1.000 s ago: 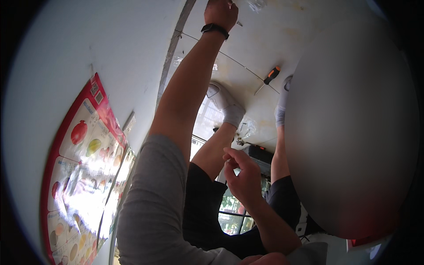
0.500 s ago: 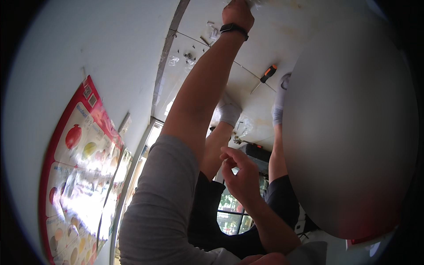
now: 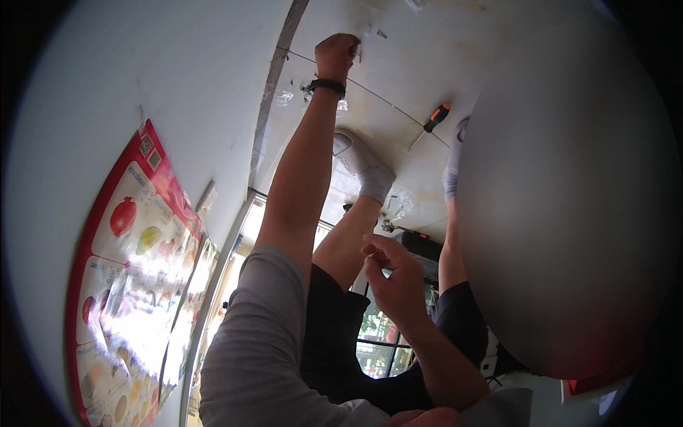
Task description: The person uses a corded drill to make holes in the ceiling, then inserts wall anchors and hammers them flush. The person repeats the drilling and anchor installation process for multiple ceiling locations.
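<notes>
My left arm reaches far up over the tiled floor, a dark band at its wrist. My left hand (image 3: 336, 55) is closed just above the floor, fingers pinched together; a small thin sliver shows at the fingertips, too small to name. A small metal piece (image 3: 382, 33) lies just beyond it. My right hand (image 3: 400, 283) is raised in front of my dark shorts, fingers curled toward the thumb; whatever it may hold cannot be made out. To the right of the left hand, a screwdriver (image 3: 437, 117) with an orange and black handle lies on the tiles.
Clear plastic scraps (image 3: 283, 97) lie by the wall edge. My grey shoes (image 3: 356, 153) stand on the floor. A dark case-like object (image 3: 420, 245) lies between my legs. A red-edged fruit poster (image 3: 135, 249) hangs on the left wall. A large blurred grey patch covers the right side.
My left hand has moved back toward me and to the left, from the top edge of the view. The right hand stays curled in nearly the same place.
</notes>
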`<state>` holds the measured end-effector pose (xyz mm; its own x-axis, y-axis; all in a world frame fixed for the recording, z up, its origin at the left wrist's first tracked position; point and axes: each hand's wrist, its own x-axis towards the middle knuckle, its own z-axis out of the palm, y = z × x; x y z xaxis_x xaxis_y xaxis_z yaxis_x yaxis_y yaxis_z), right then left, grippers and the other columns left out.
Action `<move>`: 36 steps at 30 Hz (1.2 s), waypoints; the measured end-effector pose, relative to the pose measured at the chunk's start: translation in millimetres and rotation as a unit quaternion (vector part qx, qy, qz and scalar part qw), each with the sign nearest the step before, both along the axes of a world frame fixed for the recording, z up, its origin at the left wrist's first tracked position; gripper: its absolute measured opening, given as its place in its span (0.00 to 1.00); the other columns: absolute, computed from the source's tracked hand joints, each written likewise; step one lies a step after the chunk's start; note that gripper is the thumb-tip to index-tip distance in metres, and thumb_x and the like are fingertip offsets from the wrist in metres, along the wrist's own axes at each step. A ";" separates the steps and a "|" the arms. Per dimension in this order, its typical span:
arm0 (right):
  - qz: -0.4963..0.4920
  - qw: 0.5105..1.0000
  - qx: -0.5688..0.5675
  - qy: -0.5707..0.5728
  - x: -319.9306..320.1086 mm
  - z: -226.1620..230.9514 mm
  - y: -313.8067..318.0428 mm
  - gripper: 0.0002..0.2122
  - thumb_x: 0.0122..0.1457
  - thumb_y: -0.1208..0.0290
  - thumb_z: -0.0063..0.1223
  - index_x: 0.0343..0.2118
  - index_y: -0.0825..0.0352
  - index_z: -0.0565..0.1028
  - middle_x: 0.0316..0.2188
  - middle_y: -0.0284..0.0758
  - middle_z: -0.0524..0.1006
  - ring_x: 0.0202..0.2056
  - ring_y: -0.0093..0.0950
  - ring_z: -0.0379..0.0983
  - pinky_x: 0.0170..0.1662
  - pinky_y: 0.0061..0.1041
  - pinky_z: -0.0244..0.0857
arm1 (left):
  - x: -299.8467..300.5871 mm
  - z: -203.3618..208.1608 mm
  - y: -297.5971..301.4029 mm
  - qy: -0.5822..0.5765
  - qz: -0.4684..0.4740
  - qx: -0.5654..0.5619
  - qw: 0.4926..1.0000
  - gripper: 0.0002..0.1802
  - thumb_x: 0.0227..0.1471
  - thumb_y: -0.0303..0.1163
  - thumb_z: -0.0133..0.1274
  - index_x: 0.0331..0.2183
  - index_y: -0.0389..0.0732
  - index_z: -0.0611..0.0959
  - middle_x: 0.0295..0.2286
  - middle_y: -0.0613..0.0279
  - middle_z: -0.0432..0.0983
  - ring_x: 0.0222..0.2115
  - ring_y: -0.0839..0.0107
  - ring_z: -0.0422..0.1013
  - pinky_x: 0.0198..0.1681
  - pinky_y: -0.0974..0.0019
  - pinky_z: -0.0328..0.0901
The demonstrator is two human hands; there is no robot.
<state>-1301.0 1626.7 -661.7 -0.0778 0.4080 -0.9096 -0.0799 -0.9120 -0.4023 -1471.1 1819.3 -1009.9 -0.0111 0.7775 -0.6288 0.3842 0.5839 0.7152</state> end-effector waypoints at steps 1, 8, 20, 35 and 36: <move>0.001 1.000 -0.004 0.001 0.1 0.2 0.8 0.14 0.58 0.81 0.55 0.48 0.68 0.77 0.35 0.39 0.81 0.31 0.28 0.80 0.38 0.26 0.74 | 12.6 -5.4 2.2 0.125 -0.012 0.060 0.990 0.10 0.51 0.34 0.61 0.32 0.38 0.88 0.20 0.67 0.78 0.18 0.75 0.70 0.27 0.65 0.67; -0.005 1.000 -0.012 0.001 0.1 -1.0 -1.2 0.14 0.59 0.81 0.55 0.48 0.68 0.78 0.35 0.38 0.81 0.31 0.27 0.80 0.38 0.25 0.73 | 49.8 -4.4 21.1 0.376 -0.254 0.077 0.888 0.15 0.51 0.43 0.60 0.36 0.45 0.88 0.30 0.58 0.85 0.34 0.59 0.81 0.39 0.57 0.75; -0.028 0.999 -0.037 0.010 6.6 -4.1 -1.0 0.14 0.58 0.81 0.55 0.48 0.67 0.78 0.36 0.37 0.83 0.34 0.26 0.81 0.40 0.24 0.74 | 68.0 35.7 5.8 -0.618 0.067 -0.236 0.747 0.14 0.56 0.39 0.47 0.30 0.38 0.73 0.23 0.64 0.60 0.23 0.73 0.55 0.26 0.69 0.53; -0.047 0.995 -0.078 0.049 14.8 -5.3 7.0 0.14 0.61 0.80 0.55 0.51 0.68 0.78 0.37 0.35 0.83 0.37 0.21 0.80 0.45 0.22 0.74 | 136.1 5.5 22.2 0.163 0.016 0.056 0.985 0.10 0.50 0.35 0.56 0.29 0.40 0.86 0.26 0.55 0.84 0.29 0.60 0.81 0.35 0.58 0.73; -0.050 0.994 -0.080 0.051 15.7 -5.1 6.9 0.14 0.62 0.80 0.55 0.51 0.69 0.78 0.37 0.35 0.83 0.38 0.21 0.80 0.46 0.21 0.74 | 146.9 11.1 30.1 0.208 -0.014 0.046 0.977 0.13 0.51 0.39 0.58 0.31 0.39 0.86 0.27 0.53 0.84 0.32 0.57 0.80 0.38 0.56 0.73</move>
